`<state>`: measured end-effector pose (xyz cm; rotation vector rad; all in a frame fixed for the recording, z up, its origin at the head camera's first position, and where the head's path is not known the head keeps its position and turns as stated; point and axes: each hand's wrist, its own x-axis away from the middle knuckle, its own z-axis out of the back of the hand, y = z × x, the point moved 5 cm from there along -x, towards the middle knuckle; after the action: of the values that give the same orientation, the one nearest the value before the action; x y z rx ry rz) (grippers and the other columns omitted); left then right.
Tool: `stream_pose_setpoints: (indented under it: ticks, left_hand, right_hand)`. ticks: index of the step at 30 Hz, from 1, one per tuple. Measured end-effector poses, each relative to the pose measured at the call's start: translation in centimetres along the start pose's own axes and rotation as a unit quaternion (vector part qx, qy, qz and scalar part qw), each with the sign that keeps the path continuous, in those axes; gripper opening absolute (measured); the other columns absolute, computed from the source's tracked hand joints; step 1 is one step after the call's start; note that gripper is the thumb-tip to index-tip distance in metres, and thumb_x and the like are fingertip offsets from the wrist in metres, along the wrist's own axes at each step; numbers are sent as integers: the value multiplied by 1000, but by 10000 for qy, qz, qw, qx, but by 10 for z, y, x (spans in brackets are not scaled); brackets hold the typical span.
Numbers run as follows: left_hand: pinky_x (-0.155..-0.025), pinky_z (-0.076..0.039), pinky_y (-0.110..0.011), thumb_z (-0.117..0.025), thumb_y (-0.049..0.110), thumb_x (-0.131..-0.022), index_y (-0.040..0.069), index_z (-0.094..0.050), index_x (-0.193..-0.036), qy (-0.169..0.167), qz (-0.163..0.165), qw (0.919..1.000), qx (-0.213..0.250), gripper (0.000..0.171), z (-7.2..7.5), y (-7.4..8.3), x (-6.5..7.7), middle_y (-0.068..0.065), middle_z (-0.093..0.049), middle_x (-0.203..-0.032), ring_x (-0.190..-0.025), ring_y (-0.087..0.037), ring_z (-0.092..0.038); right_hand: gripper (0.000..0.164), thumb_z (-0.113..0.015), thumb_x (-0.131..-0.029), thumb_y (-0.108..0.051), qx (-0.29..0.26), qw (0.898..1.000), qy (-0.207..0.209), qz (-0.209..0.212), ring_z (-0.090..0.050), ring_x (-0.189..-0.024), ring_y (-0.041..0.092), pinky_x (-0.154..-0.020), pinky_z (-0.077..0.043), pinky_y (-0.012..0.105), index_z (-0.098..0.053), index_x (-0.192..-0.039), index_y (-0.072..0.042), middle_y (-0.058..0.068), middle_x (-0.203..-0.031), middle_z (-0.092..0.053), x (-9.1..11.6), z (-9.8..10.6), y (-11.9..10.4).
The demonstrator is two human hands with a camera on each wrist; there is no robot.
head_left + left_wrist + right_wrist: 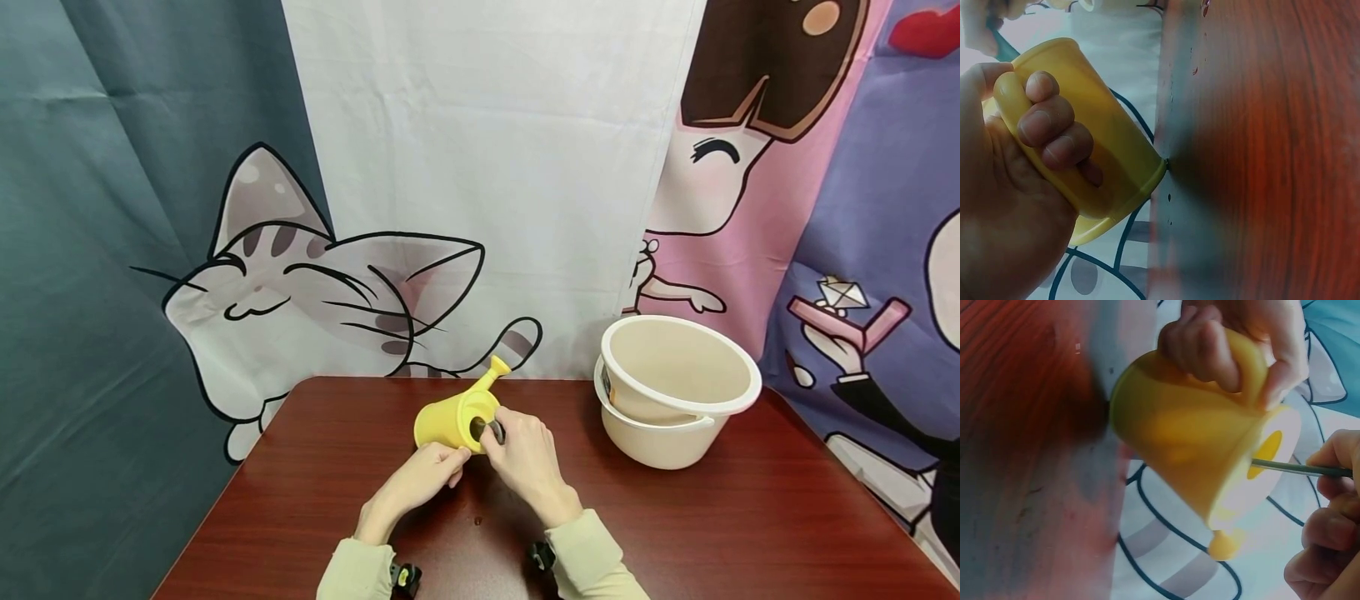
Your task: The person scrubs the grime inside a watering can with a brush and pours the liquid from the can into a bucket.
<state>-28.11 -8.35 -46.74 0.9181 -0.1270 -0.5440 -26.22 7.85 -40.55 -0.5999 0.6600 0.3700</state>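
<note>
A yellow watering can point(442, 422) is tilted over the table, its round opening turned toward my right hand and its spout point(487, 375) pointing away. My left hand point(427, 477) grips the can by its handle point(1252, 369), fingers curled through the loop. In the left wrist view the can's base edge meets the tabletop. Between thumb and fingers, my right hand point(525, 454) pinches a thin, dark green-grey piece point(1300, 468). One end of this piece passes into the can's opening point(1266, 453), where its tip is hidden.
To the right, two cream basins point(678, 442) stand nested on the dark red wooden table point(315, 492). Small wet drops point(1195, 70) dot the tabletop near the can. A cloth backdrop with cartoon figures point(300, 308) hangs behind the far table edge.
</note>
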Motion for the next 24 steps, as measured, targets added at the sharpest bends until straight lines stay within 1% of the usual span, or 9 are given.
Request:
stream_pose_setpoints:
  ticks: [4,10,16,20,24]
  left_hand:
    - [-48,-30,-23,-43,38,-104,13,-53,-57,2,-4,10000,18,55,0,0,0,2,-46,-53,-48,-5,-34]
    - [-48,-30,-23,-43,39,-104,14,-53,-56,-20,26,10000,-18,55,0,1,0,7,-45,-51,-48,-5,-34]
    - [-49,-30,-23,-43,37,-104,13,-53,-57,3,71,10000,-1,54,2,1,1,5,-46,-52,-49,-5,-35]
    - [-49,-31,-23,-43,37,-104,12,-53,-57,-17,111,9999,24,54,1,1,1,5,-46,-53,-49,-6,-36]
    - [-49,-31,-23,-43,38,-104,13,-53,-57,-9,120,9999,-1,54,1,1,1,6,-46,-52,-49,-6,-36]
  right_hand:
    - [35,-66,-75,-11,-115,9998,124,49,-31,-50,9,-43,-27,26,-37,-60,-24,-11,-55,-26,-2,7,-5]
    - [36,-67,-76,-11,-169,9998,65,7,-30,-50,7,-43,-26,24,-37,-60,-24,-12,-56,-26,-2,9,-6]
    - [34,-71,-80,-12,-105,9998,128,-94,-30,-49,10,-43,-25,26,-43,-62,-17,-10,-55,-25,-3,9,-2]
    - [27,-72,-82,-11,-82,9999,89,-109,-34,-48,11,-43,-28,26,-49,-69,-15,-10,-53,-30,-2,6,0]
    - [13,-71,-83,-9,-55,9999,99,-42,-38,-46,9,-42,-30,25,-58,-85,-11,-11,-52,-36,0,3,1]
